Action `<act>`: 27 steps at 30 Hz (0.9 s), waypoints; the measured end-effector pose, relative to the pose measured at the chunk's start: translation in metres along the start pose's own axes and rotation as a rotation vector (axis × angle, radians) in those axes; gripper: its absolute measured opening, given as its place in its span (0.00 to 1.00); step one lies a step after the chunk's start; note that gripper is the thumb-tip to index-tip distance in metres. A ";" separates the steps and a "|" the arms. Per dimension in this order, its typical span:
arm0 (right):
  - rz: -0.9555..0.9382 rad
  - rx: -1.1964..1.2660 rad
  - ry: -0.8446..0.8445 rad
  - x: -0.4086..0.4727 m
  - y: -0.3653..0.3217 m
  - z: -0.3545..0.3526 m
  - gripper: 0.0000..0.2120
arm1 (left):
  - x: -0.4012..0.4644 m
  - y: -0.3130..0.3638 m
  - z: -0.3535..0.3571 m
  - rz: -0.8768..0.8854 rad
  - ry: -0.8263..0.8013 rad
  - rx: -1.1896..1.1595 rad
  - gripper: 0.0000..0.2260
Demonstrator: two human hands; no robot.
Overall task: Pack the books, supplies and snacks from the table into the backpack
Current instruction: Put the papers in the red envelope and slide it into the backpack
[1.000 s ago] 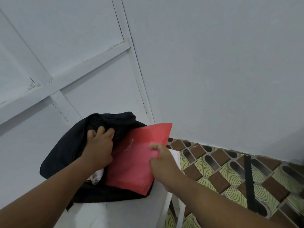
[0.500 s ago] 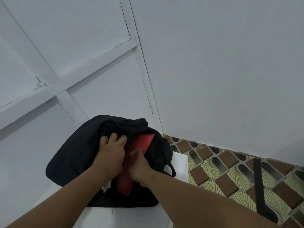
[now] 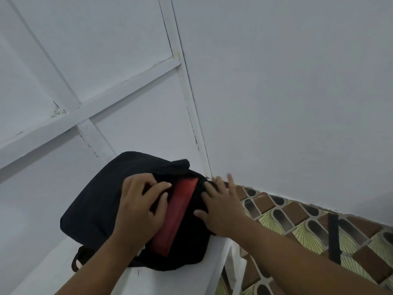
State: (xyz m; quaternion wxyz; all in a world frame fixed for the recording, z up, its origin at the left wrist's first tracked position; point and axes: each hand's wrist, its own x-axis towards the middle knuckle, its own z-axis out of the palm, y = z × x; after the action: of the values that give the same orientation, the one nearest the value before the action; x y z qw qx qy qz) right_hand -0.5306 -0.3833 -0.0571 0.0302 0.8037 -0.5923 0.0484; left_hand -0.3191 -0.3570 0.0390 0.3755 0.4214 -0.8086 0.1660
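Note:
A black backpack [image 3: 93, 209] lies on a white table [image 3: 161, 279] in the corner of the room. A flat red book [image 3: 176, 213] stands edge-up in its open mouth, only a narrow strip showing. My left hand [image 3: 140, 209] grips the left flap of the opening with curled fingers, beside the book. My right hand [image 3: 223, 207] rests on the right side of the bag with fingers spread and straight. A bit of white shows inside the bag under my left wrist.
White walls meet just behind the bag. To the right, past the table's edge, lies a patterned tiled floor [image 3: 297, 220] with a black strap [image 3: 333, 239] across it. A strap loop [image 3: 77, 260] of the bag hangs at the lower left.
The red book has slid down into the bag, from mostly exposed to a narrow strip. My right hand let go of it and moved onto the bag's right side.

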 end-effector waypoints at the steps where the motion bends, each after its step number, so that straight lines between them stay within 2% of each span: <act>1: 0.044 -0.013 -0.032 -0.006 0.008 -0.001 0.36 | -0.001 0.006 -0.004 -0.073 0.046 -0.031 0.09; 3: 0.100 -0.030 -0.105 -0.017 0.019 -0.003 0.35 | -0.006 0.011 -0.004 -0.320 0.036 -0.022 0.14; 5: 0.095 -0.010 -0.145 -0.026 0.021 -0.008 0.32 | -0.011 0.013 0.000 -0.586 -0.133 0.019 0.17; 6: 0.078 0.016 -0.158 -0.030 0.020 -0.010 0.30 | -0.012 0.016 0.002 -0.655 -0.220 0.025 0.14; 8: 0.025 0.102 -0.169 -0.037 0.016 -0.014 0.25 | -0.013 0.027 0.006 -0.663 -0.330 0.032 0.04; 10: -0.015 0.194 -0.188 -0.045 0.012 -0.015 0.21 | -0.012 0.041 0.011 -0.644 -0.404 0.014 0.06; 13: -0.053 0.418 -0.204 -0.059 0.009 -0.005 0.13 | -0.011 0.063 0.015 -0.655 -0.611 -0.099 0.07; 15: -0.040 0.631 -0.194 -0.064 0.011 0.005 0.10 | -0.013 0.074 0.014 -0.719 -0.763 -0.232 0.06; 17: 0.040 0.744 -0.118 -0.060 0.019 0.009 0.11 | -0.009 0.075 0.006 -0.902 -0.841 -0.521 0.07; 19: 0.133 0.827 0.023 -0.047 0.025 0.002 0.10 | 0.003 0.065 -0.002 -1.033 -0.816 -0.794 0.12; 20: 0.175 0.865 0.094 -0.037 0.027 -0.004 0.10 | 0.009 0.056 -0.003 -1.058 -0.742 -0.844 0.14; 22: 0.238 0.952 0.176 -0.012 0.027 -0.020 0.10 | 0.023 0.031 0.002 -0.982 -0.502 -0.732 0.15; 24: 0.258 0.985 0.191 0.014 0.024 -0.033 0.10 | 0.037 0.002 0.014 -0.705 -0.325 -0.412 0.14; 26: 0.257 0.987 0.172 0.038 0.018 -0.041 0.10 | 0.051 -0.023 0.032 -0.433 -0.323 -0.164 0.11; 27: 0.257 0.993 0.167 0.047 0.015 -0.042 0.10 | 0.059 -0.033 0.041 -0.350 -0.381 -0.074 0.10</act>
State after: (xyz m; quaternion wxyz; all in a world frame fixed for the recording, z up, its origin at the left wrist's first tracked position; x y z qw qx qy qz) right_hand -0.5331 -0.4284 -0.0102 -0.3138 0.6354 -0.5875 0.3907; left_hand -0.3330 -0.4328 0.0542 0.2548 0.5646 -0.7849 -0.0135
